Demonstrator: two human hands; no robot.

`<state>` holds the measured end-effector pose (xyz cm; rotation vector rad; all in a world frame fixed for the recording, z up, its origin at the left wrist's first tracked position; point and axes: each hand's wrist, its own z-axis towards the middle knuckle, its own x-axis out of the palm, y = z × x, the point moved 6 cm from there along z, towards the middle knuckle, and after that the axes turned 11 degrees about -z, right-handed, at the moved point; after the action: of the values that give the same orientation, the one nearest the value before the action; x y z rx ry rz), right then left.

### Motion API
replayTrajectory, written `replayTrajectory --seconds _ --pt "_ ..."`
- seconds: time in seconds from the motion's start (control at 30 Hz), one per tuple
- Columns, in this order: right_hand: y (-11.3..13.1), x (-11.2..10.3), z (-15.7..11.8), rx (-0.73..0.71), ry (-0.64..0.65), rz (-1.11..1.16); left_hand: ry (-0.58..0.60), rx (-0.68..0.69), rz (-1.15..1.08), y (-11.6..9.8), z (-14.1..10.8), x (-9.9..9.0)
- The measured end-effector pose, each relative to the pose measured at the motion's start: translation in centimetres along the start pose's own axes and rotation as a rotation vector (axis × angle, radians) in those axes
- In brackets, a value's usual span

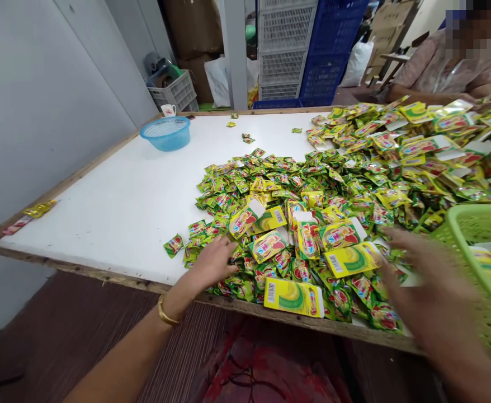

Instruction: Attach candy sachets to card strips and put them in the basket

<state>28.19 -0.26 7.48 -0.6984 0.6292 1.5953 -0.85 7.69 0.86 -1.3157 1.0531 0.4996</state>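
Observation:
My left hand (214,260) rests at the near left edge of a heap of small green wrapped sweets (245,179). Its fingers are slightly curled and apart on the wrappers, with nothing visibly held; the fingertips are partly hidden. Blurred by motion, my right hand (432,291) hovers with spread fingers between the heap and a green basket (459,246). Between my hands, several yellow-green small cardboard boxes (268,245) lie on the sweets. One flat box (293,297) lies at the table's front edge, and another (352,259) is close to my right fingertips.
The white table (115,196) has a raised wooden rim. A blue basket (165,134) and a cup (168,110) stand at its far left. More boxes (421,146) are piled at the far right, where another person (442,73) sits. Stacked crates (287,50) stand behind.

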Motion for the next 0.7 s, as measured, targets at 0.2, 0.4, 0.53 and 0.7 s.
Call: replayTrajectory --seconds 0.2,0.4,0.53,0.7 --pt "10.1 8.3 0.6 -0.215 0.485 0.103 0.076 -0.047 0.097 -0.1 0.2 1.7" --pt "10.8 11.4 1.8 -0.103 0.642 -0.07 -0.243 -0.088 -0.326 0.9 1.0 -2.3" --pt "10.4 10.9 1.2 -0.014 0.615 -0.117 -0.314 -0.028 -0.593 0.1 5.3 -4.1" --pt "10.7 11.0 0.9 0.07 0.581 -0.066 -0.143 -0.082 -0.426 -1.3 13.4 -4.0"
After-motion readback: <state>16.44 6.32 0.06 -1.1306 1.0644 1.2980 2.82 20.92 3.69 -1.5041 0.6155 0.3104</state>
